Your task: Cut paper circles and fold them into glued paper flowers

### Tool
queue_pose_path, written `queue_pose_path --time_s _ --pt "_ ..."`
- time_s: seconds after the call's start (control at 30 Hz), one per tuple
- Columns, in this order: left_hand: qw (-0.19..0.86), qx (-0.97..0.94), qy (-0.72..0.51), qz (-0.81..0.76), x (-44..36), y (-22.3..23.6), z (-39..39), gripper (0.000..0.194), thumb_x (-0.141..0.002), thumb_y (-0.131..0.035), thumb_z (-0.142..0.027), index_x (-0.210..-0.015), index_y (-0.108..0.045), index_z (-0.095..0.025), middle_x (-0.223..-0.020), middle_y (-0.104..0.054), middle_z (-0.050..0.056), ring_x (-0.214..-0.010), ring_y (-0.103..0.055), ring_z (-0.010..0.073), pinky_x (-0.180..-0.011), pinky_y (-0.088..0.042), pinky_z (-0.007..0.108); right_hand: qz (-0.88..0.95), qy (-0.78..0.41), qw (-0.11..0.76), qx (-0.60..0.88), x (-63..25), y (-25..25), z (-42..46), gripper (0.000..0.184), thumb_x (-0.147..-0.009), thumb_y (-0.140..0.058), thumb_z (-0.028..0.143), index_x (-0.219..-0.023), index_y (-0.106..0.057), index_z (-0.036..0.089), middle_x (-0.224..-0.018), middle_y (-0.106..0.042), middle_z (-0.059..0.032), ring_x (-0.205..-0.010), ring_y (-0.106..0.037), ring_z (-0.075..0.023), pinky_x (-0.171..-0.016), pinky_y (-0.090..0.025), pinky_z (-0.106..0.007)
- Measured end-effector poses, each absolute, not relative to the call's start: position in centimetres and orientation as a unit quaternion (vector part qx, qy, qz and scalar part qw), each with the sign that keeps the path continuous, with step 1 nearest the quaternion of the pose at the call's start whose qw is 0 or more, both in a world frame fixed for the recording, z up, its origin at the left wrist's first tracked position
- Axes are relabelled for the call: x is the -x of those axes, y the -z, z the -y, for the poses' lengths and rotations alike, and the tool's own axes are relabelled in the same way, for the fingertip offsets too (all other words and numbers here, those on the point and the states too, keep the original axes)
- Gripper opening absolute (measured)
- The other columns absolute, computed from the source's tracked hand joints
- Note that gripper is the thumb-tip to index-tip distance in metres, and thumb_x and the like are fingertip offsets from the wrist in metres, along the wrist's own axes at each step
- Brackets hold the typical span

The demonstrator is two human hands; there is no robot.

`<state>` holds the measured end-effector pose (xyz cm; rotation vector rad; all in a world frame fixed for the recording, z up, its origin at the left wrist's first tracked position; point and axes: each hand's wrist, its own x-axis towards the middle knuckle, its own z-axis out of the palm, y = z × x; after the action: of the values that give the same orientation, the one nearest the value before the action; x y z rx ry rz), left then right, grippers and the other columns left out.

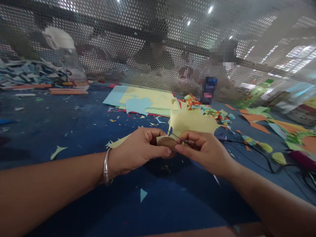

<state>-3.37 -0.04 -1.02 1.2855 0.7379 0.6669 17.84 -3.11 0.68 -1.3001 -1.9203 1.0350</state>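
My left hand (140,148), with a silver bracelet at the wrist, pinches a flat round brown disc (167,142) between thumb and fingers. A pale yellow edge, apparently paper, shows along the disc's upper left side. My right hand (204,149) is closed around slim metal scissors (181,139); their thin blades point up and left, just above the disc. Its thumb tip is at the disc's right edge. The fingers hide the scissors' handles. Behind the hands is a large yellow sheet (195,122) with cut, jagged edges.
Stacked coloured paper (148,93) lies farther back on the blue table (98,204). Small scraps are scattered about. A water bottle (70,61) stands back left, a green bottle (258,92) leans back right. A black cable (265,158) runs at right. A perforated metal screen (111,42) rises behind.
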Motion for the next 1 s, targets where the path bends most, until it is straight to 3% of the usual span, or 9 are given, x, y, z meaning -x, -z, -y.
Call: queue_pose_path --time_s 0.13,0.33,0.4,0.53,0.8,1.0 --pt "0.711 -0.534 -0.327 -0.319 3.1 0.9 0.5 0.019 -0.078 -0.08 -0.031 -0.088 -0.077 -0.015 -0.074 -0.067 -0.001 -0.056 -0.042 0.0044 -0.048 -0.024 0.018 0.702 -0.372 0.351 0.495 -17.5 -0.7 3.2 0.036 -0.084 -0.07 0.054 -0.083 -0.061 0.018 -0.064 -0.044 0.0047 -0.055 -0.036 -0.0092 -0.049 -0.031 -0.023" --pt "0.702 -0.52 -0.361 -0.325 2.9 0.5 1.1 0.012 -0.085 -0.076 -0.031 -0.086 -0.078 -0.02 -0.086 -0.071 0.0 -0.069 -0.055 0.0063 -0.061 -0.042 0.016 0.711 -0.355 0.362 0.487 -17.4 -0.3 3.3 0.027 -0.09 -0.066 0.045 -0.089 -0.063 0.018 -0.069 -0.049 0.0032 -0.058 -0.041 -0.0093 -0.052 -0.034 -0.022" --pt "0.704 -0.511 -0.357 -0.341 3.1 0.6 0.9 0.015 -0.085 -0.076 -0.034 -0.086 -0.076 -0.019 -0.084 -0.07 0.001 -0.064 -0.054 0.0057 -0.055 -0.039 0.015 0.715 -0.356 0.357 0.484 -17.7 -0.4 3.3 0.03 -0.092 -0.064 0.047 -0.091 -0.064 0.018 -0.069 -0.051 0.0027 -0.058 -0.042 -0.0092 -0.052 -0.035 -0.022" --pt "0.713 -0.505 -0.349 -0.339 3.6 0.9 0.3 0.026 -0.084 -0.076 -0.041 -0.095 -0.072 -0.017 -0.085 -0.069 0.003 -0.057 -0.045 0.0049 -0.044 -0.022 0.016 0.724 -0.34 0.351 0.486 -18.2 -1.0 3.3 0.045 -0.095 -0.054 0.059 -0.083 -0.061 0.016 -0.059 -0.035 0.0065 -0.049 -0.029 -0.0073 -0.044 -0.023 -0.023" --pt "0.676 -0.553 -0.347 -0.342 3.7 0.9 0.0 0.028 -0.085 -0.074 -0.042 -0.099 -0.073 -0.017 -0.092 -0.069 0.005 -0.067 -0.05 0.0079 -0.05 -0.03 0.018 0.745 -0.316 0.284 0.513 -18.5 -1.3 2.9 0.047 -0.096 -0.05 0.059 -0.077 -0.06 0.017 -0.059 -0.035 0.0062 -0.052 -0.029 -0.008 -0.047 -0.024 -0.023" --pt "0.679 -0.581 -0.315 -0.32 3.7 0.9 0.0 0.028 -0.088 -0.071 -0.04 -0.101 -0.072 -0.016 -0.087 -0.066 0.002 -0.057 -0.04 0.0041 -0.046 -0.023 0.017 0.741 -0.315 0.291 0.518 -19.0 -1.1 2.9 0.052 -0.098 -0.045 0.062 -0.077 -0.061 0.017 -0.057 -0.033 0.0063 -0.05 -0.029 -0.008 -0.045 -0.023 -0.023"
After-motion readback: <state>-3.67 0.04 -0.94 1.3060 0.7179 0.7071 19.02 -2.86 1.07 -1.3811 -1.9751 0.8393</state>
